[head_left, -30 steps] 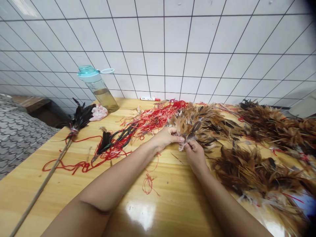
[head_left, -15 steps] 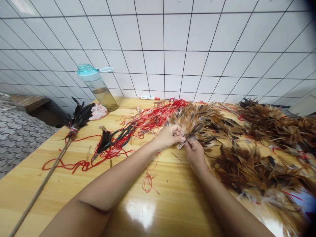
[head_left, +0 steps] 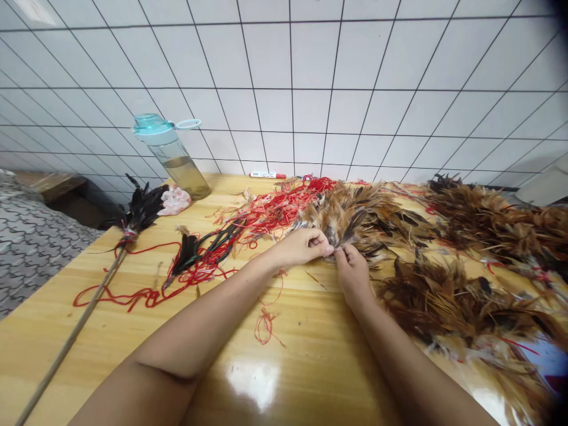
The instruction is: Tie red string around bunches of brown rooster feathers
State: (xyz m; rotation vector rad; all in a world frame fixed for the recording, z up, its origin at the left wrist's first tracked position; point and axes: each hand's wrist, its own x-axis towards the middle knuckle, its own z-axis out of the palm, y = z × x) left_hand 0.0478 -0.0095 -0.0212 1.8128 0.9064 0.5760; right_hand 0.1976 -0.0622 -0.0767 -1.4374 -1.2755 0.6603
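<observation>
Both hands meet at the near edge of a heap of brown and tan feathers [head_left: 368,216] in the middle of the table. Thumb and fingers of my left hand [head_left: 308,245] are pinched on a feather at its pale lower end. Close beside it, my right hand [head_left: 354,269] is closed too, its thumb and forefinger pinching feather at almost the same spot. The pinched part is tiny and mostly covered by fingertips. A tangle of red string [head_left: 284,207] lies just behind and left of my left hand.
Scissors [head_left: 222,239] lie among red cord at left, near a stick [head_left: 80,328] tipped with black feathers [head_left: 146,204]. A water bottle [head_left: 184,171] and a marker [head_left: 267,175] stand and lie by the tiled wall. More feather bundles [head_left: 457,299] cover the right side.
My right hand has shifted slightly right and up, its fingers a little more raised. The left fingertips stay near the same spot. The view has moved slightly.
</observation>
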